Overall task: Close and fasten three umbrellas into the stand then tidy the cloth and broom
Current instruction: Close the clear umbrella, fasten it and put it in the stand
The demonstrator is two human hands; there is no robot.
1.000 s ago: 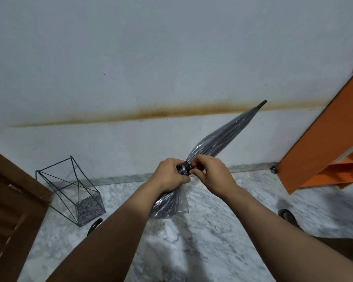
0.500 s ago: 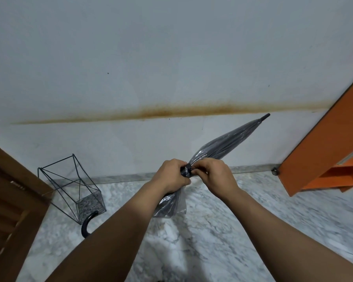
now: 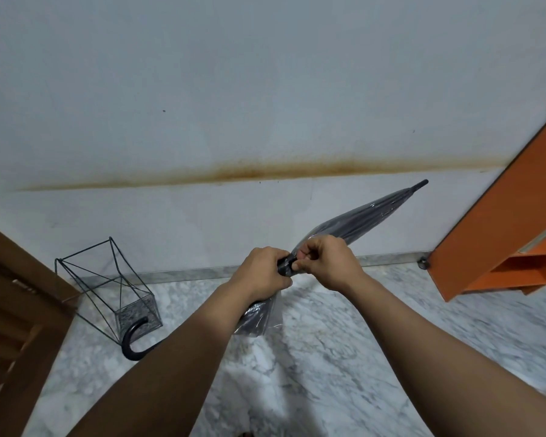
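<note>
From the head camera, no words or labels are showing anywhere that can be read. The umbrella [image 3: 360, 222] is closed, grey and shiny, with see-through plastic that is catching the light. It is being held up in the air above the marble floor [image 3: 328, 357], tilting with its black tip pointing up and to the right, toward the white wall [image 3: 265, 89]. The left hand [image 3: 260, 274] is curling tight around the middle of the umbrella. The right hand [image 3: 328, 263] is pinching a small black strap [image 3: 289, 266] wrapped around the folds, right beside the left hand. The left arm is hiding most of the umbrella's stick, so only the black hooked handle [image 3: 134, 340] is peeking out low on the left. The wire stand [image 3: 108, 285] is sitting on the floor by the wall, to the left of the hands. A brown door [image 3: 13, 310] and an orange shelf [image 3: 501, 222] are being cut off by the picture's edges. A long brown stain [image 3: 265, 171] is running across the wall.
</note>
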